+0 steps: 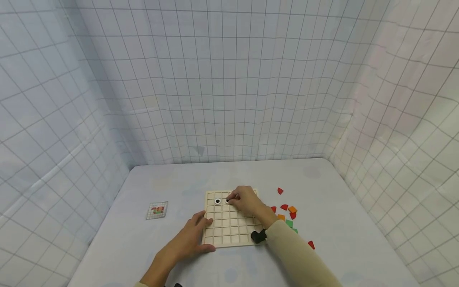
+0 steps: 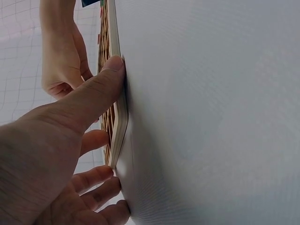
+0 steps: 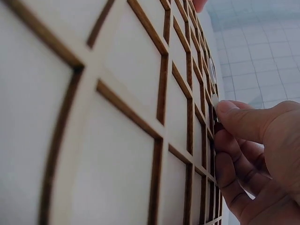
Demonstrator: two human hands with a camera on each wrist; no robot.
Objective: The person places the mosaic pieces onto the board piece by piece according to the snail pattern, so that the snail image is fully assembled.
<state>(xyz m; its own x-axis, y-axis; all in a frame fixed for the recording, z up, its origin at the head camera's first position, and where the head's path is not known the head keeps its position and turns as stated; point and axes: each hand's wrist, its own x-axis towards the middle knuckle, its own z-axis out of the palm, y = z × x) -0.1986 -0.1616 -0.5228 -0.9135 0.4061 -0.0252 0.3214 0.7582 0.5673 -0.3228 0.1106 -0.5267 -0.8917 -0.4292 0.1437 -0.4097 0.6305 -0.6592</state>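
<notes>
A pale wooden grid board [image 1: 226, 224] with square compartments lies on the table. My left hand [image 1: 191, 234] rests at its near left corner, thumb along the near edge and fingers at the left edge; the left wrist view shows the thumb [image 2: 101, 86] against the rim. My right hand [image 1: 246, 199] is over the far part of the board, pinching a white eye tile [image 1: 227, 201] with a black dot, low over a far-row compartment. Another eye tile [image 1: 217, 201] sits in the compartment to its left. In the right wrist view, my right hand's fingertips [image 3: 227, 108] partly hide the pinched tile.
Right of the board lie loose red quarter-round pieces [image 1: 280, 191], orange squares [image 1: 293, 209] and green squares [image 1: 289, 223], partly hidden by the right forearm. A pattern card [image 1: 157, 210] with a colourful picture on a grid lies at the left. Gridded white curtains [image 1: 229, 99] surround the table.
</notes>
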